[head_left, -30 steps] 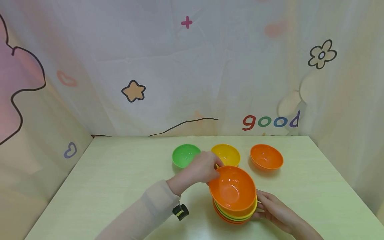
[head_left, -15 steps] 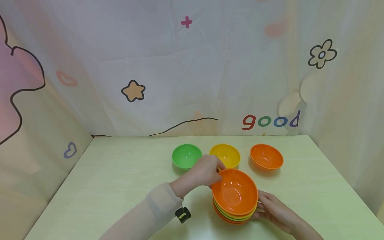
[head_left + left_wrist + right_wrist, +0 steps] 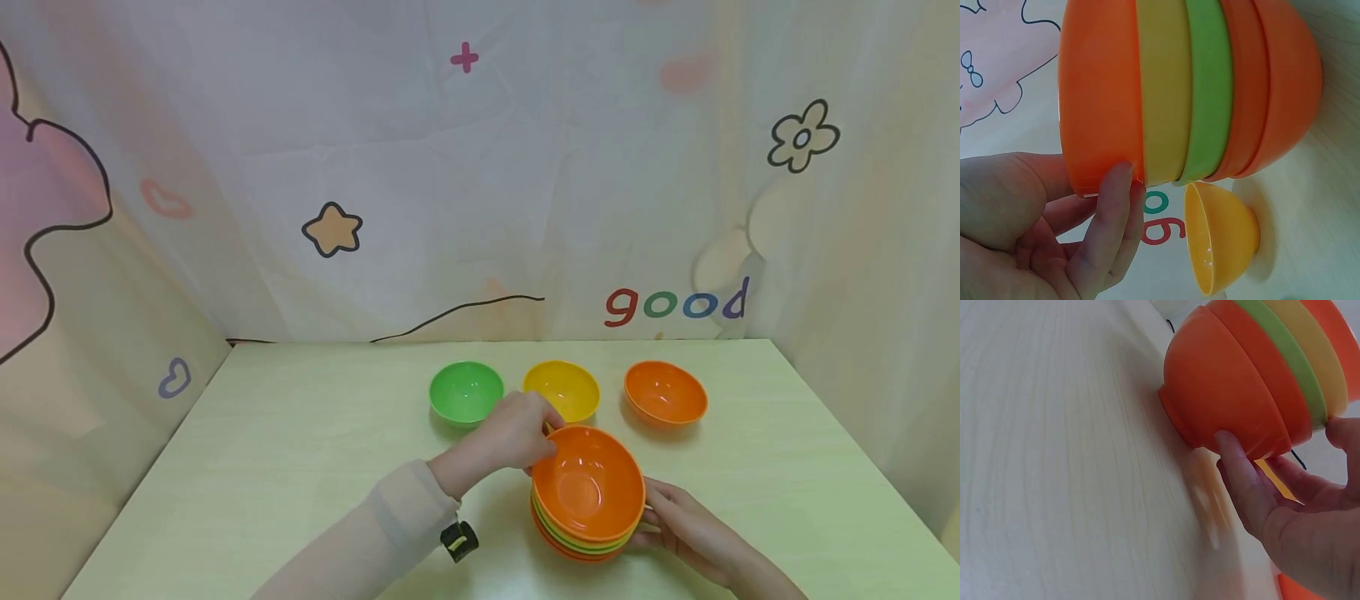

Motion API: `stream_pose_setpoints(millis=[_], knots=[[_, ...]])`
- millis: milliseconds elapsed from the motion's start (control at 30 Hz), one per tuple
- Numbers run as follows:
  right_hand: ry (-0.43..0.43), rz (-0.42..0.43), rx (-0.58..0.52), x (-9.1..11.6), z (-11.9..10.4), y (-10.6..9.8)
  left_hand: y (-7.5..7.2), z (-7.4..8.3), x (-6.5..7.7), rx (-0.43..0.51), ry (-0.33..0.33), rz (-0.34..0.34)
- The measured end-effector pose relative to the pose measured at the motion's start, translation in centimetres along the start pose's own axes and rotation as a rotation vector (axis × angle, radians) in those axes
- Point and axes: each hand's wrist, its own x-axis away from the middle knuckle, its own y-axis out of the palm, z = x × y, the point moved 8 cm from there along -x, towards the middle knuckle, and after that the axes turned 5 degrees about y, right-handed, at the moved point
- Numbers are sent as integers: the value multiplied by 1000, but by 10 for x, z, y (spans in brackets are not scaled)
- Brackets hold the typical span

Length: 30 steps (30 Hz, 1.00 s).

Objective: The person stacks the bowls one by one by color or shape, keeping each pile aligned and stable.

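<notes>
A stack of nested bowls stands on the table, in orange, green and yellow layers. Its topmost orange bowl sits tilted toward the viewer, its wall directly against the yellow bowl under it in the left wrist view. My left hand pinches that top bowl's rim at the far left, thumb inside and fingers outside. On the right, my right hand holds the side of the stack. In the right wrist view its fingers lie against the lowest orange bowl, and the thumb is at the green and yellow rims.
Behind the stack, three single bowls stand in a row: a green bowl, a yellow bowl and an orange bowl. A printed curtain hangs along the back edge of the pale table.
My left hand has lowered the top orange bowl toward me and slightly right, down into the stack. The right hand stays almost still at the stack's side.
</notes>
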Motion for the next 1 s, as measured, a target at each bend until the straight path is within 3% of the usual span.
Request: stream_pose_setpoints(millis=[400,1000], knots=[[-11,-17,-6,1,0,1,3,-1,-1,-9,5,2],[15,29,17,0,0,-2,4,-2,-1,-20,-15,-7]])
